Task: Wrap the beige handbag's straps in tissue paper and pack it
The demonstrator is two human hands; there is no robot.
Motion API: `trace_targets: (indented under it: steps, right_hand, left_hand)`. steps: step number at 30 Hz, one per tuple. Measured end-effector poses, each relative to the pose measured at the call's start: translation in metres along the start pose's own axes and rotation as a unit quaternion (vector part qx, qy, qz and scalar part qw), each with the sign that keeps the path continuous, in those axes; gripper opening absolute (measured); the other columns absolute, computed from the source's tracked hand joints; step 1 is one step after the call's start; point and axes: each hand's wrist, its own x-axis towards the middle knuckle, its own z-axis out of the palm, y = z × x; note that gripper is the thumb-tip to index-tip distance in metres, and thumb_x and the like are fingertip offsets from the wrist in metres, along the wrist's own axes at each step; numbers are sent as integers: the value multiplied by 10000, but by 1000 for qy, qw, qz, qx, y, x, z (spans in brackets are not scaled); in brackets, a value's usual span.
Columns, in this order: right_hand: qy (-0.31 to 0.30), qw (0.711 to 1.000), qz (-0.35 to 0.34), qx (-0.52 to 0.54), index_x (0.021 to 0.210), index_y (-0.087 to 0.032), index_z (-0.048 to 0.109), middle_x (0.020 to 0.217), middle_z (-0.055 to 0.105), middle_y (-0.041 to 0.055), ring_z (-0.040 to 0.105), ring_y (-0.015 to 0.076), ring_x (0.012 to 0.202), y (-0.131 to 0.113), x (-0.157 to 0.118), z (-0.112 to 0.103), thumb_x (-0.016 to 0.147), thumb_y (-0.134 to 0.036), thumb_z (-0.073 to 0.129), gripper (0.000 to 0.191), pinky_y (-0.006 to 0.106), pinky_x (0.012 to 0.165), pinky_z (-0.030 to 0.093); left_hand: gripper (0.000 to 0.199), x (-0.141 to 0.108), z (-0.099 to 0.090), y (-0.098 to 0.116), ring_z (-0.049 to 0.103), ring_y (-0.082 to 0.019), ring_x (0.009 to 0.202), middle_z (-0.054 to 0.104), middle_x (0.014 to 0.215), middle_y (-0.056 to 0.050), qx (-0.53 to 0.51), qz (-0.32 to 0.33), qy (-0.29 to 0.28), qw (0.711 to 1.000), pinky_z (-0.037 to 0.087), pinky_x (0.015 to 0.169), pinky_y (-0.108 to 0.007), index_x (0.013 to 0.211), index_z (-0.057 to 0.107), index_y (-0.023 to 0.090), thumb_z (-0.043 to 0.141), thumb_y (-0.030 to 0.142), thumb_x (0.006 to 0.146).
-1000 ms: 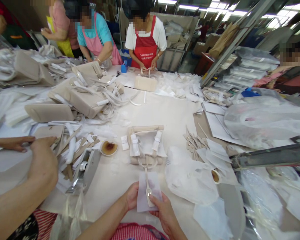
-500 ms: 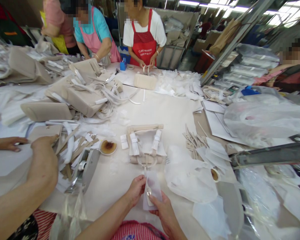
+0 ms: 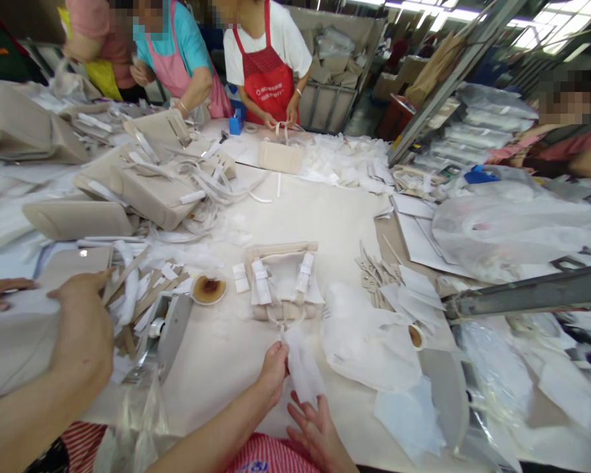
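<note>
In the middle of the table lies a small cream handbag [image 3: 283, 309] with its handle toward me and two white-wrapped parts [image 3: 261, 281] across it. My left hand [image 3: 274, 373] is closed on the upper left edge of a thin white wrapping sheet [image 3: 305, 368], just below the bag's handle. The sheet hangs over to the right and hides whatever is under it. Below its lower end my right hand [image 3: 318, 427] is open, its fingers spread, with the fingertips close to the sheet; I cannot tell whether they touch it.
Left of the bag are a tape roll [image 3: 209, 289] and a grey tape dispenser [image 3: 165, 335]. A co-worker's arm [image 3: 81, 328] works at the far left. To the right lie a plastic bag [image 3: 369, 341], leather strips [image 3: 374, 272] and a metal bar [image 3: 532, 289]. More handbags [image 3: 142, 190] are piled behind.
The wrapping sheet has been folded over the pale tag with metal hardware, which no longer shows. My right hand has let go of the tag and sheet and opened; my left hand keeps its grip.
</note>
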Motion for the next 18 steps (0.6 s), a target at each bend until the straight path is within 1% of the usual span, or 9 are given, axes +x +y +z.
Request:
trace_targets:
  steps: [2,3,6,8,9,11,14,16,18]
  right_hand:
    - [9,999,-28,-39,1331,-301,271,1124,649,127,642,306,1055,-2,0,12,366,-450,938,1183,374,747,536]
    - [17,998,-37,-54,1338,-288,275,1079,666,113,660,296,1016,-5,1,18,398,-450,931,1157,378,758,540]
    - [42,996,-23,-71,1275,-209,398,967,702,89,700,268,903,-17,3,33,528,-463,881,925,381,776,553]
    - [52,996,-9,-65,1155,-146,509,925,722,109,710,267,864,-22,6,40,551,-474,863,773,365,747,566]
    - [58,996,-8,-61,1099,-130,547,912,731,120,714,269,847,-24,7,42,544,-485,859,730,357,725,571]
    - [70,996,-17,-56,1042,-122,586,884,747,125,720,271,820,-25,10,44,524,-515,852,702,346,681,578]
    - [79,995,-24,-58,1020,-132,609,881,758,122,726,284,822,-25,11,45,501,-568,836,715,344,659,588]
    - [82,994,-26,-62,999,-129,618,876,760,124,727,290,823,-25,11,44,482,-596,830,728,339,654,595]
    - [81,994,-31,-65,986,-129,624,881,760,119,728,285,811,-24,10,43,478,-606,828,726,328,639,599]
  left_hand:
    - [273,0,0,-2,531,-121,601,573,639,41,1,6,5,1000,424,609,-266,748,504,197,630,401,619]
    - [271,0,0,-3,532,-120,604,572,642,41,1,8,6,1000,425,609,-266,750,502,198,627,400,619]
    - [274,0,2,-5,526,-120,591,566,632,42,1,11,-1,1000,422,595,-266,752,500,201,624,404,615]
    - [285,0,3,-6,510,-116,565,553,609,48,0,12,-9,1000,410,575,-262,743,491,206,629,415,608]
    - [294,0,3,-6,502,-113,553,545,599,52,0,13,-13,1000,402,565,-259,737,486,208,634,423,602]
    - [318,1,4,-5,495,-109,544,541,593,55,-3,14,-22,1000,388,552,-251,740,482,210,646,439,592]
    - [346,0,1,-3,513,-107,562,562,618,51,-9,9,-46,999,394,565,-243,762,489,208,654,463,595]
    - [351,-5,-3,-1,542,-115,583,592,643,36,-9,-5,-77,997,406,576,-243,768,504,203,648,481,611]
    - [340,-12,-9,0,569,-132,582,635,669,4,4,-34,-123,992,407,560,-248,776,546,184,673,443,596]
